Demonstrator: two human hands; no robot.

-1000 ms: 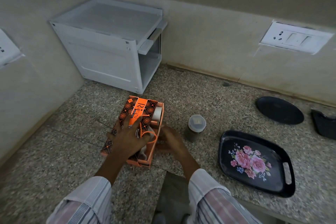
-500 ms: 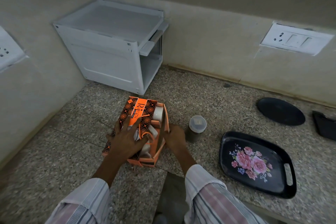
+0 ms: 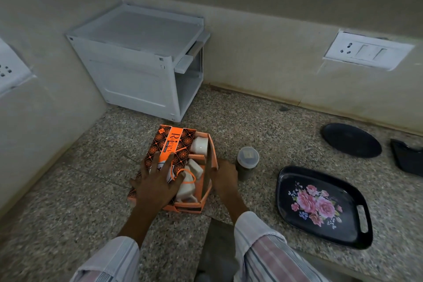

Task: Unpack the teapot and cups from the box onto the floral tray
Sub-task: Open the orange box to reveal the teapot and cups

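An orange and black patterned box (image 3: 170, 144) lies on the granite counter with its right side open. White cups (image 3: 199, 145) show inside the opening, together with an orange string. My left hand (image 3: 158, 182) lies flat on the box's top with fingers spread. My right hand (image 3: 223, 176) grips the box's right flap at its edge. The black floral tray (image 3: 320, 206) with pink roses sits to the right, with nothing on it. No teapot is distinguishable among the white pieces.
A small jar with a clear lid (image 3: 247, 161) stands between the box and the tray. A white plastic shelf unit (image 3: 137, 64) fills the back corner. A black round plate (image 3: 351, 139) and a black container (image 3: 407, 158) sit at the far right.
My right hand has pulled the box's right flap outward, widening the opening and exposing more white cups. My left hand stays pressed on the box top.
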